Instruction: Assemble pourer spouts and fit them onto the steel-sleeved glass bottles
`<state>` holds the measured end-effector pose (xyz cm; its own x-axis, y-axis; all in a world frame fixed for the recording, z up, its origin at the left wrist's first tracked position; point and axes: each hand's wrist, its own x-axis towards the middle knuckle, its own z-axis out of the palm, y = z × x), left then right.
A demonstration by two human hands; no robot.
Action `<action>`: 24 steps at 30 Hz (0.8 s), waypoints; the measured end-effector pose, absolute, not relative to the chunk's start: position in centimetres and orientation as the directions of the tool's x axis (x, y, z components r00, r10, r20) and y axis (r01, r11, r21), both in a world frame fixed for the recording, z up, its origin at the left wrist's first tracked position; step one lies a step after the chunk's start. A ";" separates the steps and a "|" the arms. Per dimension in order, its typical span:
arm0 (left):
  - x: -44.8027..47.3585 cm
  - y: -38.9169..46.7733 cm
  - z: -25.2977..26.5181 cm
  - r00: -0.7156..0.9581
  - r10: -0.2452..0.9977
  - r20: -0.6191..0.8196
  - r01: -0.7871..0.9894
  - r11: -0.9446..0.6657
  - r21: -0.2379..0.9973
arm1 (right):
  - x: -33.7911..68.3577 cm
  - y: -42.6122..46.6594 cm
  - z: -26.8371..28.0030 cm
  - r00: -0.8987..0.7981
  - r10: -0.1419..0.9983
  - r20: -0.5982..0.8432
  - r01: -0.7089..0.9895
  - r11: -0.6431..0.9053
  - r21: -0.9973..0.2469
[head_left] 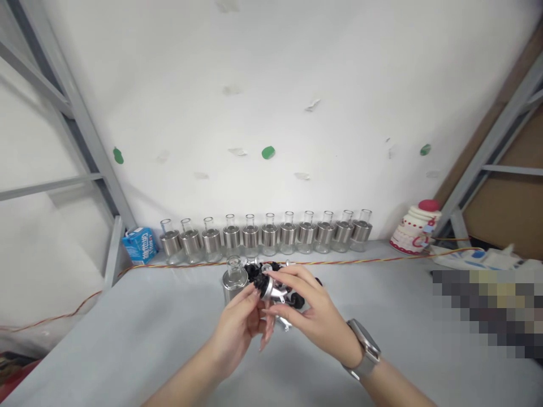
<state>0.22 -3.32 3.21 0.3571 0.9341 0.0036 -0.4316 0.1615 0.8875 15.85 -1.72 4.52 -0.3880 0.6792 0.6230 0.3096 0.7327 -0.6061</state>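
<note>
A pour spout (271, 289), with a silver metal body and a black ribbed stopper, is held up in front of me, roughly on its side. My left hand (244, 325) pinches it near the black stopper. Around the metal part curve the thumb and fingers of my right hand (311, 311), which wears a watch. A glass bottle with a steel sleeve (234, 282) stands just beyond my left hand. Behind and below my hands lies a pile of similar spouts (297, 301), partly hidden by my fingers.
Several sleeved glass bottles (269, 234) line the wall. A blue carton (139, 246) stands at the left, a cake-shaped jar (416, 227) at the right. A twisted red-yellow wire (360, 260) crosses the grey table (169, 328). White-and-blue objects (479, 257) lie far right, beside a pixelated patch.
</note>
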 end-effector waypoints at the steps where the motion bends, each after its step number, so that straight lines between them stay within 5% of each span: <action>1: 0.2 -3.3 3.2 0.342 0.940 0.010 -0.415 0.142 0.899 | 15.8 -1.7 4.5 -0.394 0.683 0.615 0.312 0.729 -0.609; 7: 0.4 -3.8 2.8 0.148 0.972 0.182 -0.074 -0.173 0.982 | 15.4 -1.5 3.9 -0.375 0.743 0.555 0.264 0.659 -0.704; 14: -0.6 -3.5 0.9 0.078 0.904 0.421 0.413 -0.414 0.812 | 14.2 -1.4 2.7 -0.317 0.859 0.401 0.039 0.434 -0.900; 18: -1.0 -3.1 0.6 0.170 0.821 0.545 0.501 -0.548 0.670 | 13.9 -1.3 2.5 -0.400 0.872 0.283 -0.157 0.239 -0.958; 24: -1.3 -2.9 1.2 0.388 0.684 0.618 0.478 -0.722 0.500 | 14.2 -1.5 2.6 -0.328 0.850 0.411 -0.041 0.422 -0.906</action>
